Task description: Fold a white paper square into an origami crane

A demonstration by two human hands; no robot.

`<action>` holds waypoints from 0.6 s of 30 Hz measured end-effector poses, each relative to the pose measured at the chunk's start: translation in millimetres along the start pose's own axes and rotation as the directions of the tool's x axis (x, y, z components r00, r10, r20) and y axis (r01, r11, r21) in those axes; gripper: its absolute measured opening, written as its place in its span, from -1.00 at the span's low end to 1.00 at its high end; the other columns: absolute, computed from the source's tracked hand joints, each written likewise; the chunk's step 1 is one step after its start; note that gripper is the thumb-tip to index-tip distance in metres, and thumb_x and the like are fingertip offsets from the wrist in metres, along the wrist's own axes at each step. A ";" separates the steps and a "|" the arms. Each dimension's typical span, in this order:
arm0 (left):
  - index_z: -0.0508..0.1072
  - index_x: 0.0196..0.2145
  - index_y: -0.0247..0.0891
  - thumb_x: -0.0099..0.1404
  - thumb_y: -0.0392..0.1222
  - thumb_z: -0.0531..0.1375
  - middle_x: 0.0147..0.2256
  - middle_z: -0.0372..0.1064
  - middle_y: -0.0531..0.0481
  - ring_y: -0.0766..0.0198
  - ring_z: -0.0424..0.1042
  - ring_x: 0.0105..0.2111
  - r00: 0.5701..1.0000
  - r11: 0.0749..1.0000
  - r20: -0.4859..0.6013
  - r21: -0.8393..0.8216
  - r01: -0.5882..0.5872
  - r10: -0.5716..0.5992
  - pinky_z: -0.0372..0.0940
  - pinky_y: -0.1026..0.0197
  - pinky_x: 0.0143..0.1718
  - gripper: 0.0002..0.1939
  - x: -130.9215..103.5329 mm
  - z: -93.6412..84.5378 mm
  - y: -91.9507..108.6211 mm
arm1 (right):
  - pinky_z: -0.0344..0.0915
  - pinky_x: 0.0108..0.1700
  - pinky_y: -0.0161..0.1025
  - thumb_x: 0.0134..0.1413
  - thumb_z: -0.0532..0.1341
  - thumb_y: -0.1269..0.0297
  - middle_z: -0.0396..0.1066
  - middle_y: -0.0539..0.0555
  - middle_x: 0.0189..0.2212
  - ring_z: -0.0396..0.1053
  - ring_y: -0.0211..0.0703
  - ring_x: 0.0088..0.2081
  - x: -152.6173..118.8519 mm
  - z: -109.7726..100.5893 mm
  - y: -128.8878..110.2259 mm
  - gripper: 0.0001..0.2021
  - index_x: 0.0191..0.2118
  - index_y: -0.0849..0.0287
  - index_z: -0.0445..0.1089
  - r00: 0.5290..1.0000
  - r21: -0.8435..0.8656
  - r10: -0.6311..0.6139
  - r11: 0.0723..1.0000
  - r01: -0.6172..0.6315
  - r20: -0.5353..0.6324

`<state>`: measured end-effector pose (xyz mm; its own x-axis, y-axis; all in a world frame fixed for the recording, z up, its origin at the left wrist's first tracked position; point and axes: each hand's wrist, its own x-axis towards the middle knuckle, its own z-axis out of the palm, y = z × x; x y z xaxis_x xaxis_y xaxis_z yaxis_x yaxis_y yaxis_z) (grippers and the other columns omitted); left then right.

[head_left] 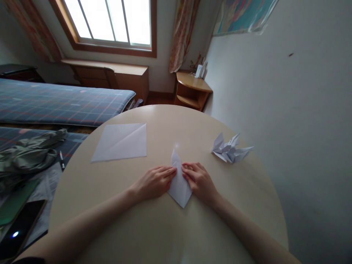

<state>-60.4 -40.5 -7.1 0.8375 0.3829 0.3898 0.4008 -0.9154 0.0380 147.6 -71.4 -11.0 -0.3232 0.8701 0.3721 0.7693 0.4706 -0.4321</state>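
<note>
A folded white paper (180,187) lies on the round table (176,234), its narrow tip pointing away from me and a wider point toward me. My left hand (156,180) is closed at its left edge, fingertips pressed on the paper. On the opposite edge, my right hand (199,182) pinches the paper with thumb and fingers. A flat white sheet (122,142) with a diagonal crease rests at the left of the table. Several folded paper figures (231,148) stand together at the right.
Left of the table, a bed (63,104) holds plaid bedding. Nearer are a crumpled grey-green cloth (27,156), a pen (62,160) and a dark phone (23,227). A white wall (310,121) borders the right side. Behind stands a corner shelf (194,81).
</note>
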 end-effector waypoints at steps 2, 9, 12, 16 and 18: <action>0.36 -0.04 -0.45 0.32 -0.22 0.00 -0.02 0.36 -0.20 0.14 0.37 -0.05 0.999 1.000 0.034 0.000 0.009 -0.009 0.31 0.13 -0.02 -0.67 0.7 -0.9 1.4 | 0.26 0.00 -0.03 0.14 0.09 0.39 0.36 0.15 -0.09 0.23 -0.03 -0.05 1.3 -5.1 4.7 -0.74 -0.08 0.14 0.41 0.997 0.007 -0.047 0.999 0.047 0.065; 0.25 0.08 -0.40 0.09 0.22 0.19 0.06 0.27 -0.25 0.03 0.29 0.02 0.993 0.993 0.116 -0.117 0.018 -0.005 0.30 0.08 -0.01 -0.24 -2.9 -3.8 -7.3 | 0.03 0.14 0.07 -0.16 0.29 -0.07 0.13 0.18 0.16 0.04 0.10 0.11 5.4 -25.0 30.4 -0.29 0.14 0.11 0.22 0.916 0.105 -0.195 0.980 0.169 0.350; 0.24 0.10 -0.39 0.06 0.22 0.21 0.07 0.26 -0.25 0.02 0.29 0.02 0.993 0.989 0.116 -0.148 0.016 0.002 0.28 0.07 0.00 -0.21 -4.1 -3.0 -10.4 | -0.03 0.16 0.09 -0.28 0.30 -0.16 0.03 0.18 0.22 -0.04 0.14 0.15 5.4 -26.2 34.3 -0.11 0.21 0.09 0.09 0.891 0.126 -0.193 0.980 0.154 0.411; 0.23 0.10 -0.41 0.09 0.18 0.21 0.07 0.25 -0.25 0.02 0.28 0.02 0.995 0.985 0.101 -0.170 0.011 0.006 0.27 0.05 0.02 -0.23 -5.0 -1.1 -11.5 | -0.07 0.17 0.08 -0.29 0.31 -0.15 0.01 0.19 0.23 -0.04 0.15 0.16 5.8 -24.8 33.5 -0.08 0.22 0.13 0.05 0.885 0.115 -0.164 0.985 0.126 0.435; 0.22 0.11 -0.40 0.11 0.17 0.20 0.07 0.25 -0.25 0.03 0.28 0.02 0.996 0.983 0.092 -0.182 0.009 0.008 0.27 0.05 0.02 -0.25 -5.3 -0.6 -11.8 | -0.07 0.16 0.09 -0.28 0.31 -0.14 0.02 0.18 0.23 -0.04 0.16 0.15 6.0 -24.7 33.5 -0.09 0.22 0.12 0.06 0.888 0.127 -0.159 0.985 0.115 0.431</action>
<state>-69.8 -31.8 -9.1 0.8713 0.3852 0.3042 0.3338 -0.9194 0.2082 185.0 -54.0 -2.9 -0.6470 0.7612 0.0450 0.6510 0.5822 -0.4870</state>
